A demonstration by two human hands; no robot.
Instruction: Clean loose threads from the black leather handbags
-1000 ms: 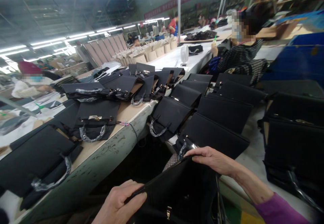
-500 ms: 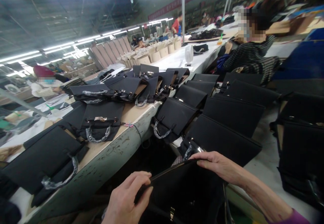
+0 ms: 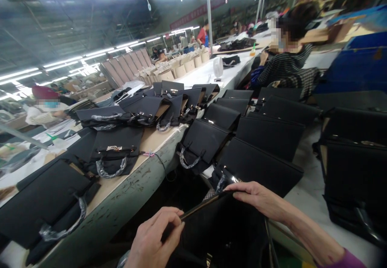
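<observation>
A black handbag (image 3: 223, 231) is held low in front of me, its mouth facing up and its dark inside showing. My left hand (image 3: 155, 235) pinches the left end of its top edge between thumb and fingers. Farther along the same edge, my right hand (image 3: 256, 199) grips the right end, thumb below and fingers on top. Near the bottom of the view a small gold clasp (image 3: 208, 260) shows on the bag. Just beyond my right hand lies another black handbag (image 3: 260, 167), with plastic-wrapped handle and metal hardware. The lower part of the held bag is out of view.
More black handbags (image 3: 116, 141) with wrapped handles cover the long table (image 3: 142, 187) on the left. Others (image 3: 356, 179) lie on the white surface at the right. A co-worker in a striped top (image 3: 284, 66) sits beyond them. Beige bags (image 3: 181, 69) stand in a row farther back.
The view has turned slightly right, so the background sits a little farther left. Both hands keep their hold on the bag's edge, with hardly any shift.
</observation>
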